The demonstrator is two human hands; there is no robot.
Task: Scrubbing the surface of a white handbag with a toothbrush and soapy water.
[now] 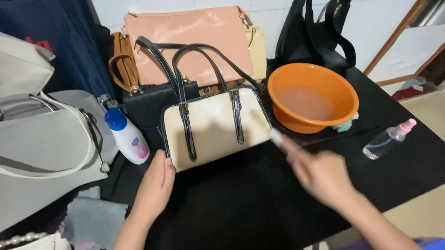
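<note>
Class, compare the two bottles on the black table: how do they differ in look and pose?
The white bottle is opaque with a blue cap; the clear bottle is see-through with a pink top. The white bottle is plumper and stands by the cream handbag; the clear bottle is slimmer and lies on its side. Both rest on the table.

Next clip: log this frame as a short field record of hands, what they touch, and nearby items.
left hand: rests against lower left corner of cream handbag
right hand: holds a small blurred tool at the bag's right edge
handbag: upright, black trim and handles
surface: black table
near: orange basin with water, white bottle with blue cap, clear spray bottle, grey cloth
</note>
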